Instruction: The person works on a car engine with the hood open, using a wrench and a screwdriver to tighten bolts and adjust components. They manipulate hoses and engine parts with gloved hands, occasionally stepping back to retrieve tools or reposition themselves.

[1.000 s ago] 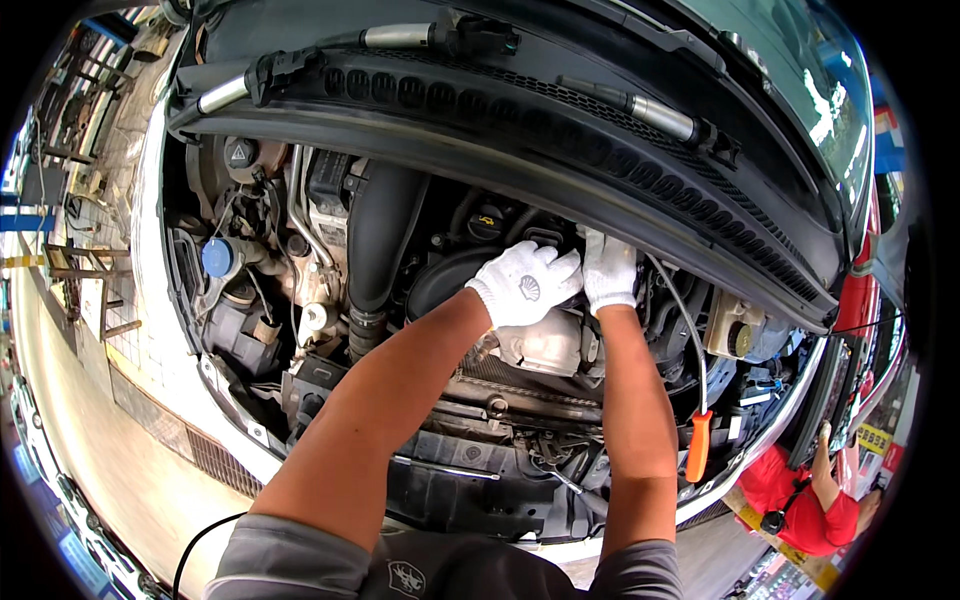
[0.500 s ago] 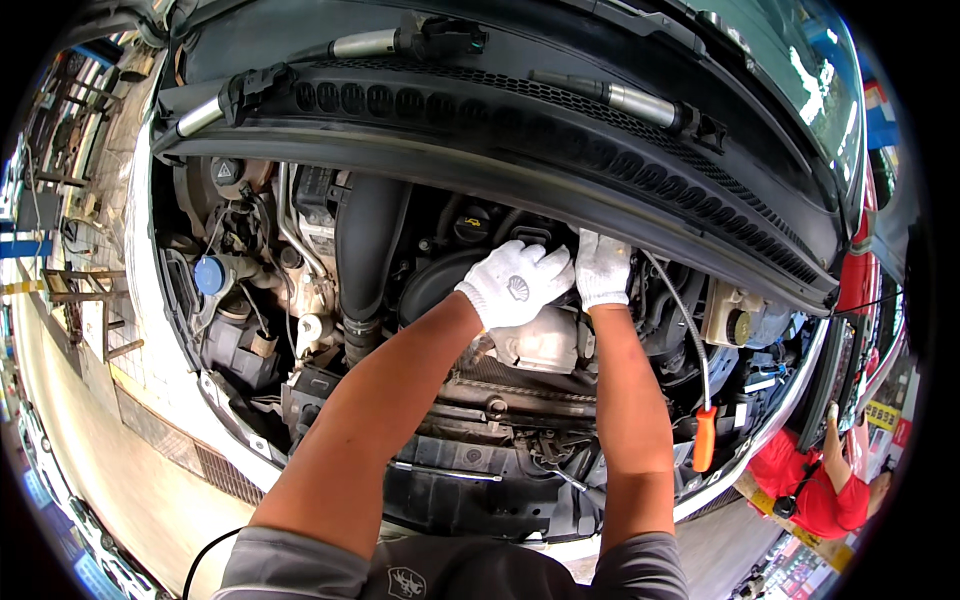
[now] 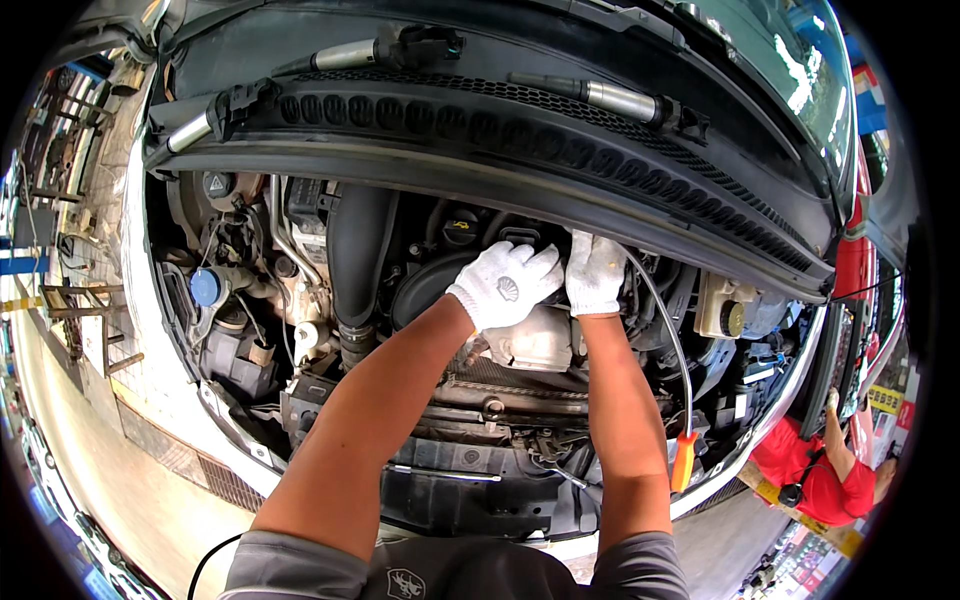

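Both my hands wear white knit gloves and reach into the back of an engine bay. My left hand (image 3: 507,285) is curled, knuckles up, over the engine beside a round black duct (image 3: 425,290); whatever its fingers grip is hidden. Close on its right, my right hand (image 3: 597,272) reaches under the black cowl edge, its fingertips out of sight. A flexible-shaft tool (image 3: 665,315) arches out beside the right hand, its orange handle (image 3: 684,462) hanging down. Just below the hands sits a silver heat shield (image 3: 535,340).
Ignition coils (image 3: 345,54) lie on the cowl (image 3: 560,140) above the bay. A yellow-marked oil cap (image 3: 460,227) is behind my left hand. A metal bar (image 3: 445,473) rests along the front. A person in red (image 3: 815,475) is at the right.
The view has shifted slightly. The orange handle has swung left and down a little toward my right forearm. Both hands stay at about the same spot on the engine.
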